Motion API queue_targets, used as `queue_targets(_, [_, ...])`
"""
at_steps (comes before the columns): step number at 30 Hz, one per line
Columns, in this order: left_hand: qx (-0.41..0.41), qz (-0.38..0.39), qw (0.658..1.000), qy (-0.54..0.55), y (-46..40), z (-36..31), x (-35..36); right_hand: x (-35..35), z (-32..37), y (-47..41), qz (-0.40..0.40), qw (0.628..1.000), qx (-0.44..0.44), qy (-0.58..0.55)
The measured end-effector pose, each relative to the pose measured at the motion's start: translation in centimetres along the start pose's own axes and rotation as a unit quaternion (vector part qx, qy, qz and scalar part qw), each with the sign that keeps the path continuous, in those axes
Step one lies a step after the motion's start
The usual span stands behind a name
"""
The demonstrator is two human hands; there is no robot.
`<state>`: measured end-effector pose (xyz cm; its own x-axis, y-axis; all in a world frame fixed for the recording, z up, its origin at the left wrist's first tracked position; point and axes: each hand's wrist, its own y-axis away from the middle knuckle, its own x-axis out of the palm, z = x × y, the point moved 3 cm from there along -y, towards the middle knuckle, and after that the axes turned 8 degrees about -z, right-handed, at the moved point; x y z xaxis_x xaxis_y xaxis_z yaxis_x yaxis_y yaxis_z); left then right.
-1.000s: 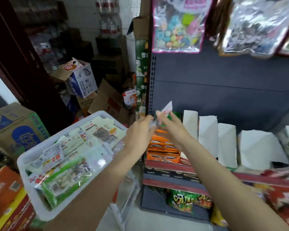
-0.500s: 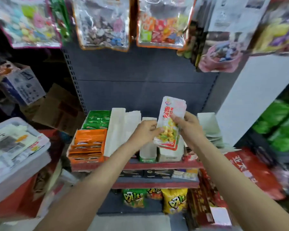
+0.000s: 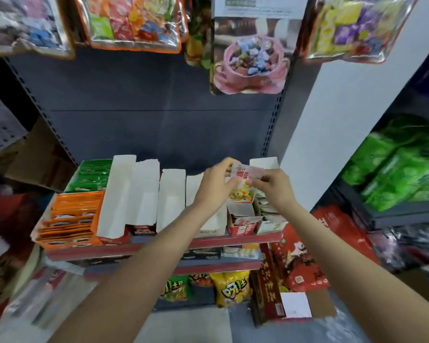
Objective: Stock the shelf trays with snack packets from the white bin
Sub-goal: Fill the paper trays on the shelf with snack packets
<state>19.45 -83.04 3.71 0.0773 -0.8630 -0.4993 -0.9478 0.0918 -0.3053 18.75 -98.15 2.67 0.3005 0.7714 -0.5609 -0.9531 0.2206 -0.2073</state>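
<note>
Shelf [image 3: 159, 246]: orange packets [image 3: 70, 219] and green packets [image 3: 92, 174] fill the left trays; the white carton trays [image 3: 144, 191] between look mostly unfilled, so much stocking remains. Hanging candy bags [image 3: 134, 21] crowd overhead. Left hand [image 3: 216, 184] and right hand [image 3: 272, 188] both pinch one snack packet [image 3: 243, 186] above the small red-fronted tray [image 3: 243, 219] at right.

Nothing reads clearly from here: blurred red characters on the snack packet [image 3: 243, 184], bold outlined characters on the yellow bag [image 3: 230, 288] below.
</note>
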Motion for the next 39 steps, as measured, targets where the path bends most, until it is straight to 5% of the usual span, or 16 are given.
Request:
queue_targets(5, [0.024, 0.013, 0.997, -0.075, -0.6, 1.6, 1.7, 1.4, -2.4, 0.2, 0.021, 0.999, 0.012, -0.037])
queue_targets(11, [0.005, 0.078, 0.989, -0.125, 0.2, 4.1, 3.0, 2.4, -3.6, -0.5, 0.122, 0.971, -0.072, 0.194])
queue_targets(18, [0.030, 0.071, 0.982, -0.173, 0.1, 3.8, 2.6, 2.3, -3.1, -1.0, 0.095, 0.965, -0.145, 0.199])
queue_targets(24, [-0.010, 0.156, 0.963, -0.219, 0.7, 4.5, 4.4, 2.8, -3.6, -0.3, 0.187, 0.932, -0.137, 0.280])
queue_targets(32, [-0.076, 0.195, 0.966, -0.154, 0.9, 5.7, 4.2, 3.0, -4.1, 0.0, 0.236, 0.884, -0.150, 0.375])
queue_targets(35, [-0.087, 0.219, 0.962, -0.139, 1.5, 5.8, 3.8, 2.9, -4.1, -0.1, 0.244, 0.897, -0.127, 0.346])
queue_targets(39, [-0.091, 0.160, 0.978, -0.102, 2.2, 4.7, 2.0, 2.4, -3.2, 0.1, 0.228, 0.921, -0.111, 0.295])
